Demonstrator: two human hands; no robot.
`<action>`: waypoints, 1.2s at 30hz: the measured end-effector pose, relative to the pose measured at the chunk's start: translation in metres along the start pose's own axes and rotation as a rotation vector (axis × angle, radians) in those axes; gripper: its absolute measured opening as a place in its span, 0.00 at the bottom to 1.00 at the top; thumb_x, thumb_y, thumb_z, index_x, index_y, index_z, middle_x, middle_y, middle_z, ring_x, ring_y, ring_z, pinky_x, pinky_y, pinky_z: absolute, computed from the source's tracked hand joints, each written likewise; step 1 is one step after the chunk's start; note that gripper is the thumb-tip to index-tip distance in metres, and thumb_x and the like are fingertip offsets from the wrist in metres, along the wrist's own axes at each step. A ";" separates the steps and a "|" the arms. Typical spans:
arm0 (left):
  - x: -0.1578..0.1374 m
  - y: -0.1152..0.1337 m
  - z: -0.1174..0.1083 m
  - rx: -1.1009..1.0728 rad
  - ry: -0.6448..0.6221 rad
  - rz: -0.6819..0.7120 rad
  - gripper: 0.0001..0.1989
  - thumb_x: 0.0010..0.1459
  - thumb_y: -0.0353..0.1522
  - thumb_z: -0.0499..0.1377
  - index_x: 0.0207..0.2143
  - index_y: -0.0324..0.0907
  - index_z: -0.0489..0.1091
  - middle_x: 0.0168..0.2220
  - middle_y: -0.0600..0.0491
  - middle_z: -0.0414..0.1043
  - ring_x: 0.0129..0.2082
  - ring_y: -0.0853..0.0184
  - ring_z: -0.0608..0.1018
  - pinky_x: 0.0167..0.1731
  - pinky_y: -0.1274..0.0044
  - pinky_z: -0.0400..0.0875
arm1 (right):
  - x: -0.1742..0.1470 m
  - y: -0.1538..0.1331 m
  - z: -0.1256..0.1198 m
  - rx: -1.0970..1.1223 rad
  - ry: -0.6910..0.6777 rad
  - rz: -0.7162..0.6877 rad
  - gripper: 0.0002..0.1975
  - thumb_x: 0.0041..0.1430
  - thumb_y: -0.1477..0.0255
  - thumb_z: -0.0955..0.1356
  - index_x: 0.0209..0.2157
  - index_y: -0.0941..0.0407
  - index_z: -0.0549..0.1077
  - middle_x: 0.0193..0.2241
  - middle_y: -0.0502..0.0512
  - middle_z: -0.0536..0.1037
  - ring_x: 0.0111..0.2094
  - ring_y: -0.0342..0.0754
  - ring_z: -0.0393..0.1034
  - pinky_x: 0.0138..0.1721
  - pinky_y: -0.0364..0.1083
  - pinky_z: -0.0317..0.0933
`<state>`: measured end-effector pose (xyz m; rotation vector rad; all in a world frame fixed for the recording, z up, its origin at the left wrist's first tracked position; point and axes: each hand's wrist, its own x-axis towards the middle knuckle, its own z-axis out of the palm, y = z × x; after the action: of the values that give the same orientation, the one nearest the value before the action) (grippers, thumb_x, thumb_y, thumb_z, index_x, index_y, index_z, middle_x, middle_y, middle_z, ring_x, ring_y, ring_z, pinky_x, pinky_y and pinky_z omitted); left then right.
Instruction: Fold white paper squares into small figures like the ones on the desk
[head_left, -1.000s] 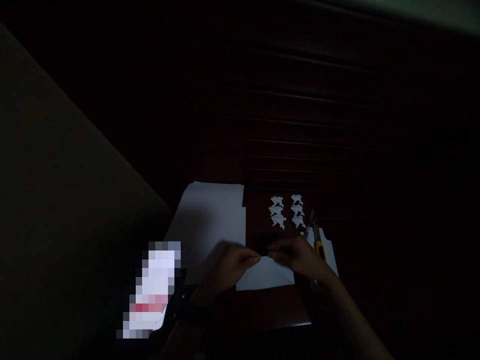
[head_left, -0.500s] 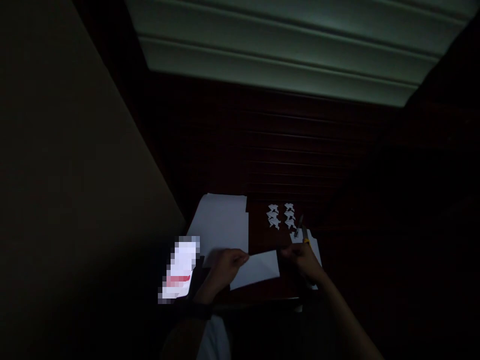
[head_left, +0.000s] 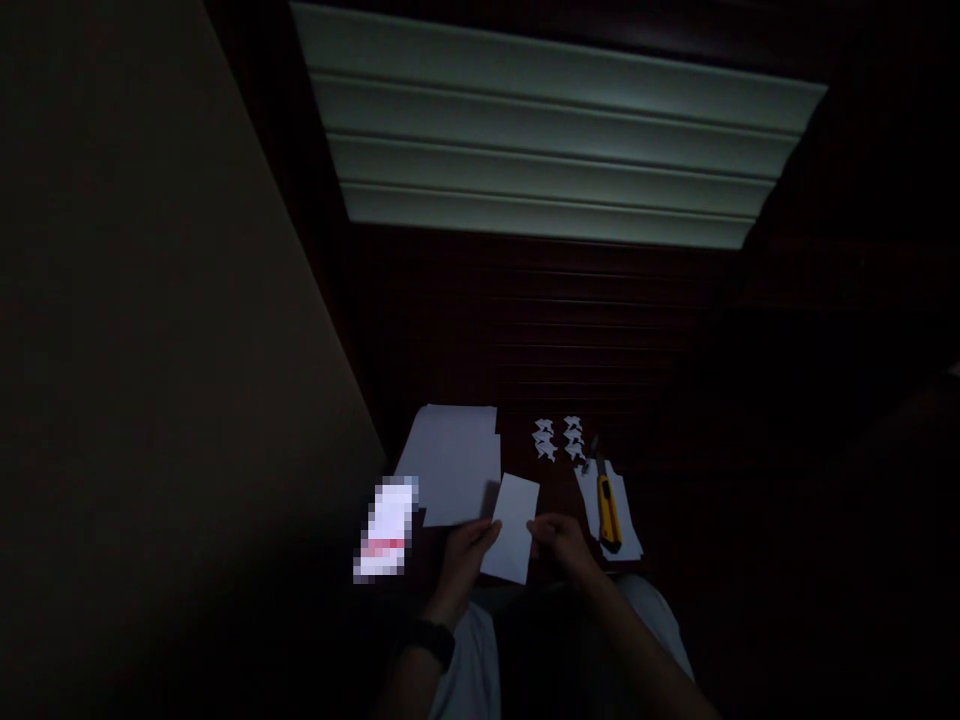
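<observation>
Between my hands is a small rectangular sheet of white paper [head_left: 513, 528], its long side pointing away from me and slightly tilted. My left hand [head_left: 466, 552] pinches its left edge with thumb and fingers. On the opposite edge, my right hand [head_left: 562, 542] is closed on the paper too. To the right lies a yellow utility knife [head_left: 608, 512], resting on smaller white paper pieces [head_left: 628, 525]. Several small folded white paper figures [head_left: 544, 440] stand in two columns beyond my hands.
Larger white sheets [head_left: 454, 460] lie at the table's left. A bright blurred-out screen [head_left: 388, 530] glows left of my hand. A dark slatted panel [head_left: 585, 330] rises behind the table, and a plain wall [head_left: 187, 350] bounds the left. The room is dim.
The small paper has turned from lying crosswise to lengthwise. My right hand has moved left from beside the knife and taken its right edge. The view has shifted, uncovering the knife.
</observation>
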<state>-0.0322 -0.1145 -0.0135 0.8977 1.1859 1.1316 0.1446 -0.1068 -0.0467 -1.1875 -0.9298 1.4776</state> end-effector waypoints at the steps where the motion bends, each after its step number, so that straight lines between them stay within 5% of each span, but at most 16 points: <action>1: 0.001 0.000 -0.002 0.015 -0.004 -0.001 0.20 0.40 0.41 0.67 0.33 0.36 0.76 0.34 0.43 0.78 0.36 0.57 0.78 0.33 0.73 0.71 | -0.001 -0.001 -0.003 -0.007 -0.010 0.000 0.21 0.41 0.55 0.73 0.23 0.61 0.72 0.17 0.50 0.69 0.19 0.42 0.64 0.23 0.43 0.61; 6: 0.001 -0.006 -0.011 0.057 -0.092 -0.075 0.21 0.43 0.45 0.64 0.29 0.35 0.75 0.28 0.45 0.78 0.29 0.58 0.79 0.26 0.73 0.72 | -0.005 -0.005 -0.011 -0.033 -0.070 0.021 0.18 0.40 0.59 0.74 0.24 0.60 0.73 0.17 0.48 0.69 0.19 0.41 0.63 0.23 0.41 0.59; 20: -0.007 -0.008 -0.016 0.092 -0.179 -0.078 0.20 0.43 0.44 0.65 0.29 0.35 0.74 0.31 0.44 0.78 0.32 0.58 0.79 0.32 0.71 0.73 | -0.006 -0.005 -0.010 -0.066 -0.229 0.119 0.18 0.39 0.61 0.74 0.30 0.60 0.74 0.22 0.50 0.74 0.20 0.43 0.67 0.22 0.42 0.61; 32: -0.011 -0.001 -0.018 0.054 -0.223 -0.079 0.23 0.44 0.41 0.66 0.39 0.35 0.73 0.33 0.42 0.78 0.31 0.57 0.80 0.31 0.68 0.74 | -0.011 -0.016 -0.010 -0.045 -0.289 0.159 0.26 0.38 0.70 0.75 0.44 0.57 0.73 0.23 0.50 0.75 0.18 0.40 0.65 0.19 0.39 0.56; 36: -0.014 0.002 -0.018 0.037 -0.234 -0.084 0.23 0.44 0.41 0.65 0.41 0.35 0.73 0.34 0.42 0.78 0.33 0.57 0.80 0.32 0.68 0.74 | -0.011 -0.018 -0.013 -0.025 -0.301 0.203 0.21 0.40 0.70 0.73 0.41 0.59 0.75 0.22 0.51 0.75 0.18 0.40 0.65 0.19 0.39 0.56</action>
<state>-0.0505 -0.1285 -0.0116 0.9714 1.0441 0.9131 0.1615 -0.1142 -0.0302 -1.1221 -1.0541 1.8486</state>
